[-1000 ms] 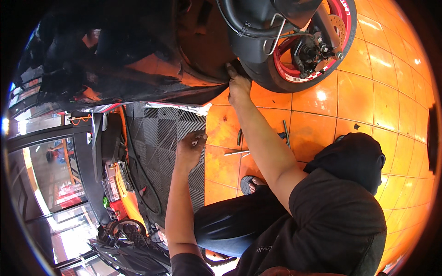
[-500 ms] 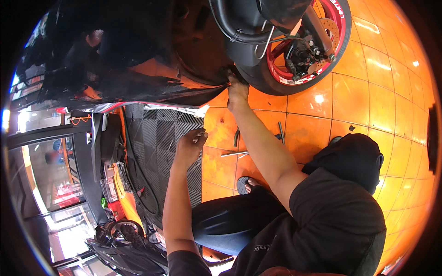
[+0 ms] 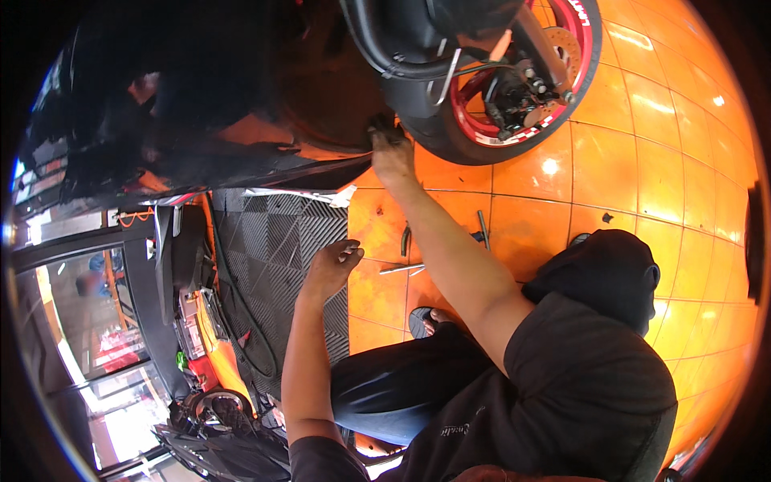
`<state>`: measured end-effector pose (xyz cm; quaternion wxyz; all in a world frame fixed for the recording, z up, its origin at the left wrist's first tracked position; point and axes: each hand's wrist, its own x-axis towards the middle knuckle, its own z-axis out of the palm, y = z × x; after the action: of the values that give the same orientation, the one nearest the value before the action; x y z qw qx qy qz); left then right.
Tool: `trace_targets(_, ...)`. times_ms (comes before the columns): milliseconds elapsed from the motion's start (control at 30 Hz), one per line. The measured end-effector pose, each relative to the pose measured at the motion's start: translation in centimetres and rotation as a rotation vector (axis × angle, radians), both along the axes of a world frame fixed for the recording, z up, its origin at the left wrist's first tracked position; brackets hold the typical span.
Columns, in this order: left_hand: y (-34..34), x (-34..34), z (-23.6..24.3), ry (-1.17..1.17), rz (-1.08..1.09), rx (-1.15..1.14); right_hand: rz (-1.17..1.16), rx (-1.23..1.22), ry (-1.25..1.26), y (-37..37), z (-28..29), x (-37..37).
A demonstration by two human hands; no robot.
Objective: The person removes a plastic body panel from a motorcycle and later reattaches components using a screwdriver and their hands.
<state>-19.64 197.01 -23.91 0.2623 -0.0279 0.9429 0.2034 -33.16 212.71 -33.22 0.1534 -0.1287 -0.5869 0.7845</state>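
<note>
Black bodywork (image 3: 193,104), upper left, probably braces the right hand (image 3: 392,160), finger spread and grip hidden; central left hand (image 3: 328,271) half-curls, contents unclear.

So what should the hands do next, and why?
Maybe bring the left hand up to steady the dark panel: the right hand is at its edge beside the tyre, while the left is apart from it, above the mat. I can't tell whether the left holds anything.
</note>
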Motion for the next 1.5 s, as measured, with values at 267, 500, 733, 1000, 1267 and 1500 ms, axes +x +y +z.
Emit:
trace_targets(267,2.9,-3.5,-1.1,-0.021,-0.128,-0.021,0.216,0.055,-0.063,1.5,2.2,1.4)
trace_targets(500,5.2,-2.9,1.6,0.007,-0.036,-0.018,0.074,-0.192,-0.1,2.1,-1.9,1.2)
trace_targets(733,-2.6,0.1,2.3,-0.093,0.025,-0.108,0.188,-0.105,-0.067,-0.3,-3.2,-0.4)
trace_targets(1000,-8.3,-4.3,4.2,0.646,0.254,0.06,0.269,0.606,-0.276,1.8,-11.5,3.8)
trace_targets(1267,-6.9,-7.7,0.7,0.892,0.194,0.19,0.634,1.248,-0.453,4.4,-14.1,9.9)
trace_targets(1500,-7.1,-9.9,-0.2,0.832,0.295,0.224,0.674,1.075,-0.524,4.2,-11.9,11.5)
